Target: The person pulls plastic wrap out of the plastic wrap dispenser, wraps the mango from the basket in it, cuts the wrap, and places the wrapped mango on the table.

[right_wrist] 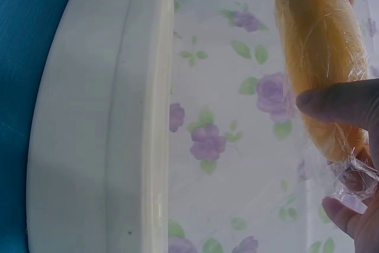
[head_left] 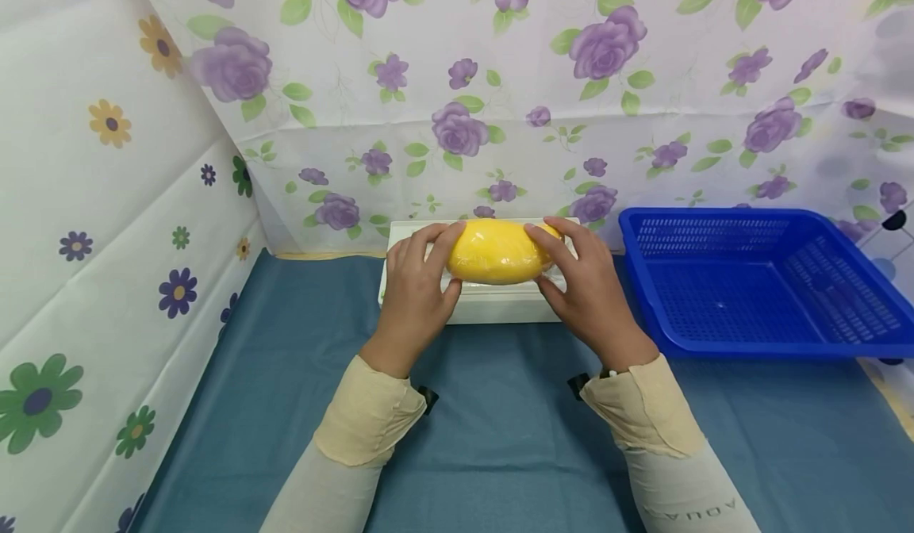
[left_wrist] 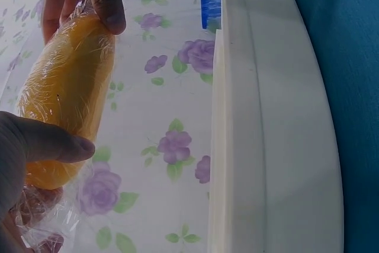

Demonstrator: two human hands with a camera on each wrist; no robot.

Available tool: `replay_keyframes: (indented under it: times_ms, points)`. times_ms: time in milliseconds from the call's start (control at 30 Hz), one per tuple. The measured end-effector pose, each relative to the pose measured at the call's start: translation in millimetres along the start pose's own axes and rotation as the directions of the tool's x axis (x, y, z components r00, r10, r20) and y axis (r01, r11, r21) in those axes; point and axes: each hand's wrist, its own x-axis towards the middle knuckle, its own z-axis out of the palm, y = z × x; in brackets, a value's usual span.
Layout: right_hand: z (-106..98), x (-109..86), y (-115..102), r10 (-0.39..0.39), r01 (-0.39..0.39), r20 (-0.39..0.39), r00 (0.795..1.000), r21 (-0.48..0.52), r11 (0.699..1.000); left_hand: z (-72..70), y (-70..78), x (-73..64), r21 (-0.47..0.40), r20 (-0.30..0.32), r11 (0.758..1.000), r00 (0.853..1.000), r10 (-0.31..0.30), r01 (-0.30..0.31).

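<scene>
A smooth yellow oval fruit, wrapped in shiny cling film, is held up between both hands. My left hand grips its left end, thumb below and fingers over the top. The right hand grips the other end in the same way. Loose, crumpled film gathers at the fruit's left end in the left wrist view, and more film bunches at the right end in the right wrist view. Behind and below the fruit lies a long white box-like unit, partly hidden by the hands.
At the right stands a blue plastic basket with perforated walls. A blue-green cloth covers the table. Flowered sheeting hangs along the back, and another flowered sheet borders the left side.
</scene>
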Motion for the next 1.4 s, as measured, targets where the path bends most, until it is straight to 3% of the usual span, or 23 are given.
replay_keyframes:
  times_ms: [1400]
  points:
    - [-25, 1.5, -20, -0.039, 0.038, -0.079, 0.996, -0.011, 0.999, -23.0, 14.5, 2.1, -0.074, -0.105, 0.995, 0.993, 0.053, -0.06]
